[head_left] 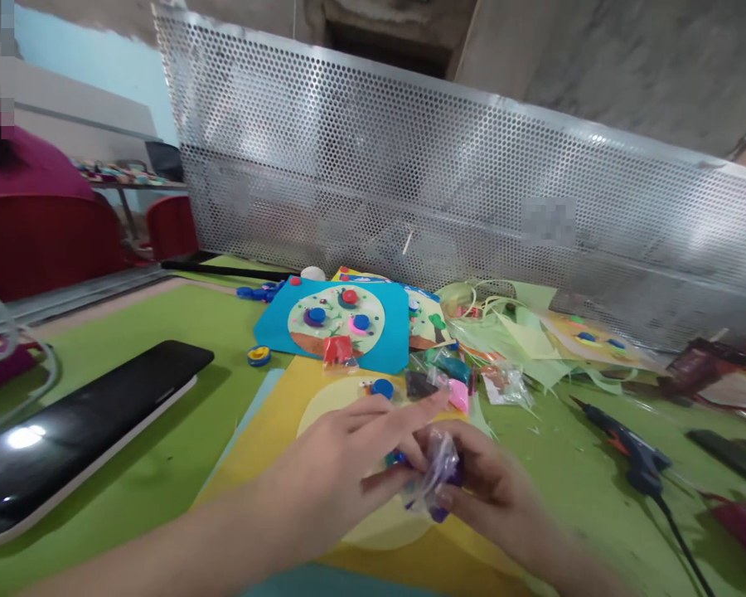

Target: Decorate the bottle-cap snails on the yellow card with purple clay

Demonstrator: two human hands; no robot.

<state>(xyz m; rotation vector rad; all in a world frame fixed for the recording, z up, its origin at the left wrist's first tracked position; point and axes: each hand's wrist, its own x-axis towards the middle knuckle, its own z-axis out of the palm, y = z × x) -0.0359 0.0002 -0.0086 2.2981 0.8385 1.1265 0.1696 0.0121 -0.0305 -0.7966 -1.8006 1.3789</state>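
The small clear bag [440, 464] with a purple lump [439, 513] inside is held up between both hands, over the yellow card [254, 464] on the green counter [112, 323]. The right hand [494, 485] has its grip closed on the bag, thumb across the near face and fingers around the far side; the left hand's [341, 448] grip looks pinched on the opposite edge, index finger stretched out free of it. The bag should be very light, its film thin, crinkly and rather slippery — apt to slide between dry fingertips. The lump looks like soft modelling clay, so a hard squeeze would likely dent it or smear it on the plastic. The better hold is probably on the loose, gathered film, one pinch at each side, with the right fingers only lightly cradling the lump
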